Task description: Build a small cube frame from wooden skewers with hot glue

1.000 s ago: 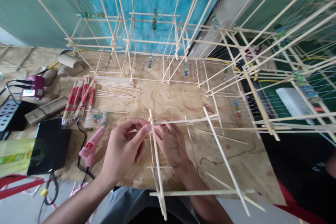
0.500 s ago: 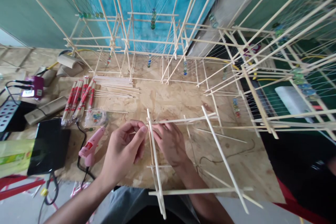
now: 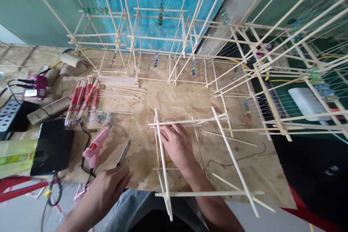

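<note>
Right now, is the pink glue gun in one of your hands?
No, the pink glue gun lies on the wooden board, apart from the left hand and the right hand.

Your workboard point(image 3: 168, 105) holds nearly everything here. Directly in front of you lies a small stick frame point(image 3: 163, 159), with your right hand point(image 3: 178, 148) on it. To the frame's left lie a glue gun point(image 3: 94, 148) and a metal tool point(image 3: 123, 152), and your left hand point(image 3: 106, 192) is just below them at the board's near edge. Farther back, bundled sticks point(image 3: 81, 101) lie beside a bag of marbles point(image 3: 100, 118). Taller stick frames point(image 3: 130, 32) stand beyond them, along the far side and off to your right.
</note>
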Action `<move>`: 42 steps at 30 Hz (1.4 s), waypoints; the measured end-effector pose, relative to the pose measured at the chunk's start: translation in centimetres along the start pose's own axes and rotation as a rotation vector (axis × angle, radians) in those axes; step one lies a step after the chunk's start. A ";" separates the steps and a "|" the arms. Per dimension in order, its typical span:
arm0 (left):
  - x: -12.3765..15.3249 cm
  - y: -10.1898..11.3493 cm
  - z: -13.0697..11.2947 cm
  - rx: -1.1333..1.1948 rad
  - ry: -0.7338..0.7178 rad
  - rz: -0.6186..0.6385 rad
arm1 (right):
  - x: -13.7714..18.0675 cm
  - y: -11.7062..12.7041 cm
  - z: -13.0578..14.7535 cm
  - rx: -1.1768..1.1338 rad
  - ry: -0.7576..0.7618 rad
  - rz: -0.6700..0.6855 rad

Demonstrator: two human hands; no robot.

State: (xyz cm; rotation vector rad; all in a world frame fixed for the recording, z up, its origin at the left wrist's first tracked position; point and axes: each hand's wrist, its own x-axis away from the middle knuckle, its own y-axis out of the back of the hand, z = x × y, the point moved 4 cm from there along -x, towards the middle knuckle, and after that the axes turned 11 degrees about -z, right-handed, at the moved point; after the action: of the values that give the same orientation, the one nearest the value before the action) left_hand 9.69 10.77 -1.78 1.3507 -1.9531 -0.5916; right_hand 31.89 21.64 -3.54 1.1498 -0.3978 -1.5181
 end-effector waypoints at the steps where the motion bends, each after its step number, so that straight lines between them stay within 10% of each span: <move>1: 0.1 -0.3 0.3 -0.045 -0.004 0.049 | 0.0 0.0 0.0 -0.001 0.006 -0.002; 18: -7.1 -1.4 -2.8 0.217 0.107 -0.117 | -0.1 0.2 0.1 0.004 0.002 -0.020; 26: -9.4 -4.0 -1.4 0.752 0.293 -0.280 | -0.1 0.1 0.1 -0.035 -0.049 0.057; 42: -11.9 -5.6 -1.5 0.941 0.129 -0.121 | 0.3 0.1 0.2 0.001 -0.009 0.039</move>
State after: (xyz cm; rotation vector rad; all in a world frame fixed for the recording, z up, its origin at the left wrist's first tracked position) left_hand 17.03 19.86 -7.92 1.9871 -2.1208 0.4448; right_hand 31.79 21.29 -3.48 1.1307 -0.4250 -1.4890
